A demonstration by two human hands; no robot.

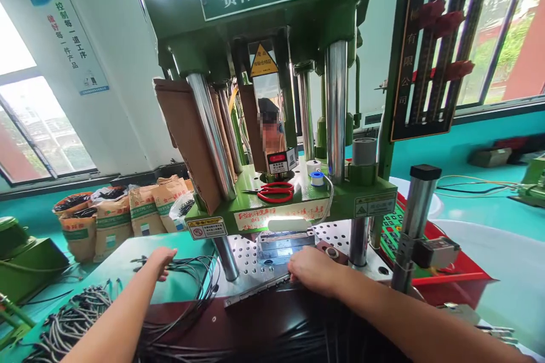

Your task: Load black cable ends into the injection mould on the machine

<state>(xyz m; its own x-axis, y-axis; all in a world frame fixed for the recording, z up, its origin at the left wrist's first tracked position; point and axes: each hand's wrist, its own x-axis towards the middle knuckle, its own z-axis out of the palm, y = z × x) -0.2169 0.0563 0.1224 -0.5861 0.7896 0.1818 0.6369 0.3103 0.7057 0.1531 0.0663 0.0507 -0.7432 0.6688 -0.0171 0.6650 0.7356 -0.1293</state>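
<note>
My left hand (158,262) is over the green side table, thumb and fingers apart, right at a bunch of black cables (189,266). Whether it touches them I cannot tell. My right hand (313,267) is closed at the right end of a long, narrow metal bar (258,290), which lies slanted along the front edge of the press bed. Its fingertips are partly hidden. Just behind the bar, a clear-sided metal mould block (284,248) sits under the green press (255,22). More black cables (293,337) spread across the dark red surface below.
Red-handled pliers (276,192) and a solder-like spool (317,178) rest on the press plate. Steel columns (338,113) flank the work area. Grey-ended cables (80,317) heap at left, a red tray (451,272) stands right, and paper sacks (113,221) stand behind.
</note>
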